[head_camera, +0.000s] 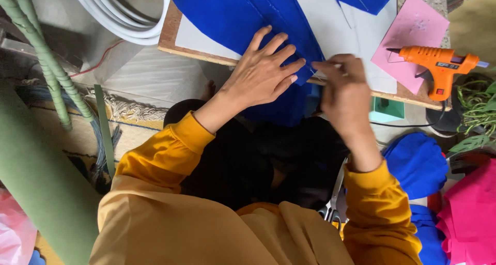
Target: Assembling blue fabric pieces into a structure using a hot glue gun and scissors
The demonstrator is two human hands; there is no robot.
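Note:
A large piece of blue felt [232, 12] lies across a white sheet on a wooden board [170, 35] and hangs over its near edge. My left hand [263, 71] rests flat on the felt with fingers spread, pressing it down near the board's edge. My right hand [343, 89] is just to the right, fingers pinched together at the felt's edge near a seam; whether it holds anything small is hidden. Both arms wear yellow sleeves.
An orange glue gun [439, 63] lies on a pink sheet [413, 32] at the board's right. Scissors [333, 203] rest by my right elbow. More blue fabric [416, 161], pink fabric [473, 213], a green roll [36, 182] and white tubing [124, 17] surround the board.

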